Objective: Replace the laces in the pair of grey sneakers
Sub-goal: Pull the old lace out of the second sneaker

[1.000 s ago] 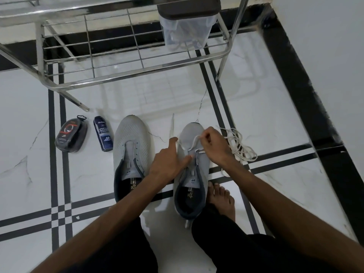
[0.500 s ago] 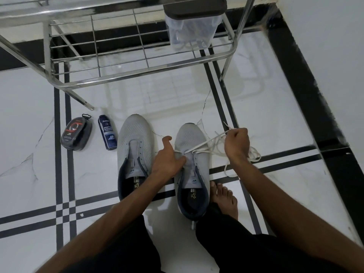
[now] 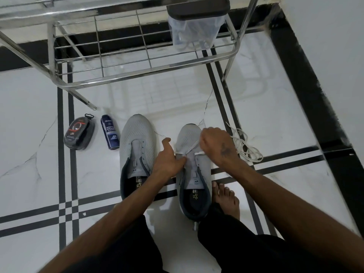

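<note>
On the floor between your knees sit both grey sneakers, toes pointing away. Your right sneaker (image 3: 194, 174) is the one in work: a white lace (image 3: 192, 147) crosses the far eyelets only, near eyelets bare. Your right hand (image 3: 215, 143) is curled round the lace above the toe, pulling it up and left; the exact finger pinch is hidden behind the knuckles. Your left hand (image 3: 169, 159) presses the sneaker's left eyelet edge with fingers bent, thumb spread up; I can't tell if it pinches the lace end or just steadies the upper. The loose rest of the lace (image 3: 246, 146) lies in a tangle just right of that sneaker.

The left sneaker (image 3: 137, 154) shows no lace at all, tongue exposed. My judgement: early stage, first row or two of one sneaker done, most of that sneaker plus the whole other one left.

Surface: glossy white marble-look tiles (image 3: 29, 154) with dark stripe inlays, white wall on the right. A steel rack (image 3: 137, 69) stands far, with a clear container (image 3: 194, 30) on it. A shoe polish sponge (image 3: 78, 133) and a cleaner bottle (image 3: 110, 132) lie left of the sneakers. Your bare foot (image 3: 225, 200) is touching or just beside the right sneaker's heel.
</note>
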Demonstrator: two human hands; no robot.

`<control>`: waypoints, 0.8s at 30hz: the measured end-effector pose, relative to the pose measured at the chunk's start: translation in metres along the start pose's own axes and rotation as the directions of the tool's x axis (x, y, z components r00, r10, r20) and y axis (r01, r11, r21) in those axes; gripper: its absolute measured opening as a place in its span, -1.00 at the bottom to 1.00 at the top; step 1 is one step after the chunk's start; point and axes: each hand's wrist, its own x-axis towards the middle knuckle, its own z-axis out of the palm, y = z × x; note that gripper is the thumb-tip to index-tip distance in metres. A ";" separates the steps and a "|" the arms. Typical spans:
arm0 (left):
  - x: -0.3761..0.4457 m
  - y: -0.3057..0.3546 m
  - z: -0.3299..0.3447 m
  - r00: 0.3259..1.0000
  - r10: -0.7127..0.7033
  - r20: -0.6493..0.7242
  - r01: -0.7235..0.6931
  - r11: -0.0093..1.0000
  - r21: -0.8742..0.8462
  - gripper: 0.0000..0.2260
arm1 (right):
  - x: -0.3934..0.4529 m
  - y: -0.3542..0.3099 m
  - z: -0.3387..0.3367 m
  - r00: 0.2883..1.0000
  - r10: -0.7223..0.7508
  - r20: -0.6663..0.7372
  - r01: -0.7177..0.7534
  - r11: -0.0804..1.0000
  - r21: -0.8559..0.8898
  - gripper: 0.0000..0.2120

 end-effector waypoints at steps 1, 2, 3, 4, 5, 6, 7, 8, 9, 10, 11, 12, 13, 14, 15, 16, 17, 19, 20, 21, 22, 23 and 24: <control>0.000 0.001 0.001 1.000 -0.015 0.004 0.015 1.000 -0.011 -0.30 | -0.001 0.011 -0.004 0.977 0.205 -0.060 -0.196 0.972 0.131 -0.85; -0.001 0.002 0.001 1.000 -0.026 0.005 0.027 0.999 -0.022 -0.29 | -0.005 0.022 -0.006 0.919 0.391 -0.060 -0.361 0.891 0.274 -0.85; -0.001 0.004 0.000 0.999 -0.033 0.006 0.033 0.999 -0.026 -0.29 | -0.009 0.029 -0.006 0.850 0.526 -0.019 -0.481 0.791 0.379 -0.85; -0.002 0.006 0.000 0.999 -0.029 0.015 0.029 0.999 -0.013 -0.29 | -0.014 0.029 -0.005 0.799 0.600 0.029 -0.557 0.723 0.409 -0.84; -0.002 0.008 0.001 0.999 -0.018 0.031 0.018 1.000 0.013 -0.30 | -0.019 0.026 -0.003 0.781 0.623 0.045 -0.590 0.712 0.380 -0.83; -0.003 0.011 0.002 0.999 -0.008 0.043 0.006 0.999 0.045 -0.32 | -0.021 0.020 0.000 0.793 0.609 0.014 -0.579 0.748 0.324 -0.82; -0.004 0.011 0.003 0.999 -0.006 0.047 0.003 0.998 0.070 -0.33 | -0.024 0.012 0.002 0.832 0.553 -0.041 -0.527 0.812 0.251 -0.83; -0.005 0.013 0.002 0.999 -0.011 0.044 0.007 0.997 0.081 -0.34 | -0.025 0.005 0.005 0.883 0.459 -0.096 -0.441 0.883 0.163 -0.81; -0.006 0.013 0.002 0.999 -0.014 0.038 0.011 0.996 0.090 -0.35 | -0.025 -0.001 0.006 0.930 0.345 -0.124 -0.333 0.937 0.108 -0.75; -0.008 0.013 0.001 0.999 -0.013 0.036 0.009 0.995 0.104 -0.36 | -0.023 -0.007 0.007 0.968 0.228 -0.107 -0.219 0.972 0.089 -0.69; -0.009 0.012 0.001 0.999 -0.009 0.039 0.005 0.993 0.117 -0.37 | -0.020 -0.012 0.008 0.992 0.104 -0.067 -0.098 0.992 0.085 -0.68; -0.010 0.012 0.001 0.999 -0.004 0.044 -0.002 0.992 0.125 -0.37 | -0.018 -0.017 0.010 1.000 -0.021 -0.003 0.021 0.997 0.071 -0.72; -0.011 0.013 0.001 0.999 0.003 0.046 -0.009 0.991 0.134 -0.38 | -0.017 -0.021 0.012 0.990 -0.125 0.071 0.122 0.991 0.048 -0.77; -0.011 0.014 0.001 0.999 0.014 0.044 -0.020 0.988 0.150 -0.39 | -0.016 -0.023 0.015 0.971 -0.202 0.125 0.201 0.979 0.013 -0.81; -0.012 0.014 0.001 0.999 0.023 0.040 -0.030 0.985 0.169 -0.41 | -0.015 -0.024 0.015 0.958 -0.246 0.149 0.250 0.968 -0.012 -0.85; -0.012 0.015 0.001 0.999 0.031 0.037 -0.037 0.982 0.184 -0.42 | -0.014 -0.022 0.015 0.950 -0.273 0.151 0.279 0.960 -0.017 -0.88; -0.012 0.015 0.002 0.999 0.035 0.033 -0.041 0.980 0.193 -0.43 | -0.013 -0.021 0.013 0.944 -0.295 0.147 0.301 0.954 -0.020 -0.90; -0.012 0.015 0.002 0.999 0.040 0.029 -0.045 0.978 0.205 -0.44 | -0.013 -0.018 0.009 0.926 -0.359 0.120 0.367 0.929 -0.047 -0.91; -0.012 0.015 0.003 0.999 0.045 0.026 -0.049 0.977 0.207 -0.45 | -0.013 -0.017 0.007 0.912 -0.395 0.111 0.405 0.910 -0.089 -0.91; -0.012 0.015 0.003 0.998 0.052 0.023 -0.055 0.977 0.206 -0.45 | -0.015 -0.017 0.006 0.904 -0.414 0.111 0.426 0.893 -0.143 -0.86; -0.012 0.015 0.004 0.998 0.058 0.023 -0.062 0.977 0.202 -0.46 | -0.017 -0.017 0.006 0.901 -0.417 0.120 0.433 0.880 -0.196 -0.78; -0.012 0.015 0.003 0.998 0.062 0.024 -0.066 0.979 0.195 -0.46 | -0.018 -0.017 0.007 0.899 -0.418 0.128 0.437 0.873 -0.218 -0.73; -0.012 0.015 0.003 0.998 0.062 0.025 -0.066 0.980 0.188 -0.46 | -0.018 -0.016 0.008 0.893 -0.424 0.151 0.448 0.869 -0.208 -0.72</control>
